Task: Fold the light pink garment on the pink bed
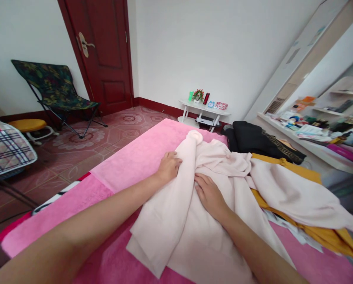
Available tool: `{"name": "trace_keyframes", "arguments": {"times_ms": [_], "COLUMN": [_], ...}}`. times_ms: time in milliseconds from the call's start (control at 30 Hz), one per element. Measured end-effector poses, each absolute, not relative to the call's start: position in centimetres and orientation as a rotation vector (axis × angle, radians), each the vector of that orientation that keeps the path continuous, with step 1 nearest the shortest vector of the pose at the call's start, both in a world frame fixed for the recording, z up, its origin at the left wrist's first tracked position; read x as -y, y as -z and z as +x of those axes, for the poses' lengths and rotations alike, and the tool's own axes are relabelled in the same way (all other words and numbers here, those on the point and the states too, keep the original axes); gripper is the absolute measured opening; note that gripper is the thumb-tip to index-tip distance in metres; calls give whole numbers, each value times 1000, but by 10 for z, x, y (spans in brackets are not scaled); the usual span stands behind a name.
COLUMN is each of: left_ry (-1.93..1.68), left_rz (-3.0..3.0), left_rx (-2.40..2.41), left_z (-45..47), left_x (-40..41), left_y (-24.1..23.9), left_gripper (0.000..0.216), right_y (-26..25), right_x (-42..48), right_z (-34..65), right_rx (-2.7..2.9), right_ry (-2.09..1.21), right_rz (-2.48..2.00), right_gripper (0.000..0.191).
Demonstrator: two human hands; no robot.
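A pale pink long-sleeved top (206, 236) is spread over the bed, with one side folded inward in a long strip. Its rolled, collar-like end (196, 137) points away from me, and a sleeve (297, 193) stretches out to the right. My left hand (169, 167) is at the outer edge of the folded strip, its fingers curled in on the cloth. On the inner side of that strip, my right hand (210, 196) lies palm down on the top, fingers extended and fingertips touching the fold. The cloth under both palms is hidden.
Beneath the top is a pink bedspread (135, 157). Mustard-yellow clothing (294, 167) and black clothing (253, 138) lie on the right. Beyond the bed stands a small white table (204, 107); a folding chair (58, 88) and yellow stool (28, 125) are left. A cluttered shelf (312, 142) runs along the right.
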State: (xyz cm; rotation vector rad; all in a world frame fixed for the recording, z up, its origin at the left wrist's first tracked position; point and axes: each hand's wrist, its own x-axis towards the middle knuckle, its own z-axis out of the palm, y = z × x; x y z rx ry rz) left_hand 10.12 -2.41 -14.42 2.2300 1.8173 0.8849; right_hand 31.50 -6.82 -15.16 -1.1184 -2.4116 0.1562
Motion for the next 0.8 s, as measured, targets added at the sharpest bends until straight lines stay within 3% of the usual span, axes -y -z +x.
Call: {"name": "trace_keyframes", "arguments": {"times_ms": [300,433,667,800], "left_ry": [-672,-637,-641,-664], "left_rz": [2119,2103,2232,2186], "left_rx": [-1374,-1285,-1521,-1630], "left_z": [38,43,84,98], "left_x": [123,163,170,150], "left_y": [108,93,92,106], "left_gripper": [19,22,60,58], "right_y": [142,132,120,130], "right_x": [82,91,98,94], "right_z": [318,318,313,315], "right_rx": [2360,2469,2640,2501], "right_ry": [-188,-250,-236,-241], "right_rz": [-1057,-874,-768,-869], "right_gripper": [25,32,47,38]}}
